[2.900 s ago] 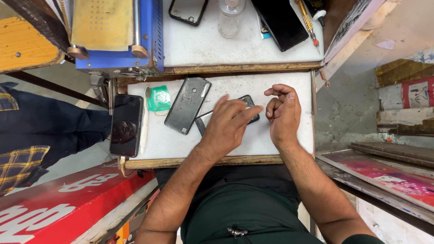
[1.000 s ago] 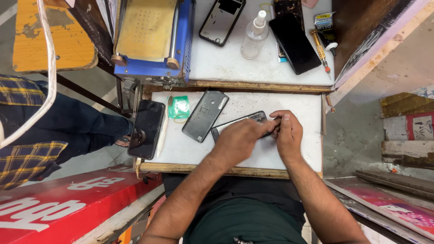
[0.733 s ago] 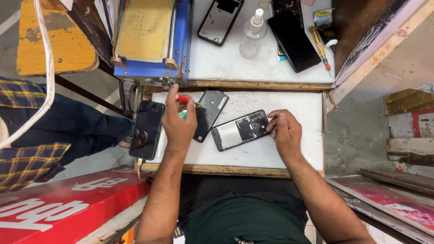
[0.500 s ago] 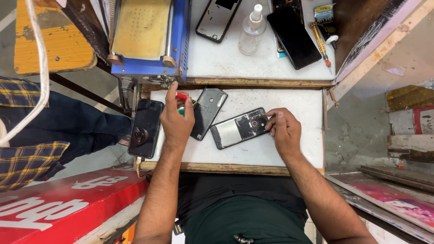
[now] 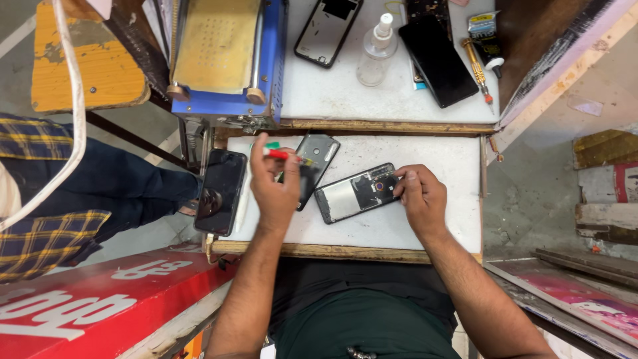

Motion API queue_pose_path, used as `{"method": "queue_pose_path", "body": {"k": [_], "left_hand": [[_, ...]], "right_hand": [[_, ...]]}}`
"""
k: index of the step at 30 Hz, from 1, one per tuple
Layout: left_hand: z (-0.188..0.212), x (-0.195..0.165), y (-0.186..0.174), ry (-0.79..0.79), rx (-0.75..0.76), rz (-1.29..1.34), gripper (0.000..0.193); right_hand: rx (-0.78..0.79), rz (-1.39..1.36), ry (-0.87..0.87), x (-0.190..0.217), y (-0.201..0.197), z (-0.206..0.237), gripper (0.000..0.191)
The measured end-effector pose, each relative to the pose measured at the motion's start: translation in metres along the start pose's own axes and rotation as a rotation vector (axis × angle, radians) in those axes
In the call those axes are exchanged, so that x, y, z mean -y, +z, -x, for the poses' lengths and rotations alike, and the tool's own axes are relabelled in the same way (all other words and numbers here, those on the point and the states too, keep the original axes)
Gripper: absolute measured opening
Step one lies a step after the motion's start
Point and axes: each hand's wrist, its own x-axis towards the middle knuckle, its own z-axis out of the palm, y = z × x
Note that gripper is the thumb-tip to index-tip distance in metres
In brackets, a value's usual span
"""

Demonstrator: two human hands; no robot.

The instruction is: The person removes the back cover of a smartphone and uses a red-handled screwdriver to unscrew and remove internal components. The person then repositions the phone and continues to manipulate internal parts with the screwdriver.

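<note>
Steadying the opened phone (image 5: 359,193) with the right hand (image 5: 420,199), the person presses fingertips on its camera end, near the middle of the white work board (image 5: 438,226); that hand lies flat and curled over the phone's end, pinning rather than pinching. The left hand (image 5: 274,189) is raised over the board's left part, its thumb and forefinger pressed together on a small red-and-green tool (image 5: 279,153), just above a dark back cover (image 5: 312,166) that lies toward the far edge. To my eye, working well here means keeping the pinning hand firm so the open phone cannot slide, and bringing the tool's tip in low and slow along the frame.

A black phone (image 5: 219,191) overhangs the board's left edge. On the upper shelf stand a blue heating machine (image 5: 229,60), a clear bottle (image 5: 375,53) and a dark screen (image 5: 435,60).

The tool's tip is too small to identify, and the left palm hides whatever lies beneath it. The parts inside the opened phone are blurred.
</note>
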Motion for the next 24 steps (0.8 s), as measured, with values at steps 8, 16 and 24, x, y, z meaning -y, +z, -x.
{"method": "queue_pose_path", "body": {"k": [8, 16, 24], "left_hand": [[0.029, -0.015, 0.024, 0.029, 0.124, 0.124, 0.062], [0.021, -0.027, 0.056, 0.020, 0.173, 0.154, 0.064], [0.022, -0.021, 0.069, -0.016, 0.234, 0.154, 0.062]], "right_hand": [[0.785, -0.113, -0.672, 0.137, -0.014, 0.026, 0.012], [0.284, 0.226, -0.624, 0.195, -0.032, 0.005, 0.011], [-0.045, 0.512, -0.287, 0.054, -0.005, -0.010, 0.016]]}}
